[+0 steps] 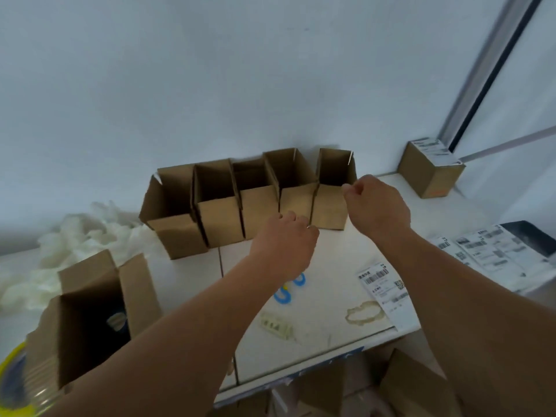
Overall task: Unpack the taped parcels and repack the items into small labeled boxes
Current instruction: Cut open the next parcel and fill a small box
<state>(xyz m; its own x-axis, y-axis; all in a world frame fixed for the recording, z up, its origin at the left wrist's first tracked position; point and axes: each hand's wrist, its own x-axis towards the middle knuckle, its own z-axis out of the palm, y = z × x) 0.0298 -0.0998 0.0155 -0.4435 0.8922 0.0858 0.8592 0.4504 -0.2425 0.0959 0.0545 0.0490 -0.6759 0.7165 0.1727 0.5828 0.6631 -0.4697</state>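
Observation:
Several small open cardboard boxes (pixel 222 203) stand in a row against the wall, flaps up. My right hand (pixel 377 206) pinches the top right corner of the front flap of the rightmost small box (pixel 329 206). My left hand (pixel 285 245) has its fingers curled at that flap's lower left edge; its fingertips are hidden behind the hand. A larger open parcel (pixel 90 311) stands at the near left with a dark item inside. A closed, labelled box (pixel 430 171) sits at the back right.
White padding (pixel 75 236) is heaped at the left. Blue-handled scissors (pixel 284 296), rubber bands (pixel 365 313), a shipping label (pixel 383 285) and label sheets (pixel 493 251) lie on the white table (pixel 331 260). A yellow tape roll (pixel 12 380) is bottom left. More boxes (pixel 409 386) sit below the table edge.

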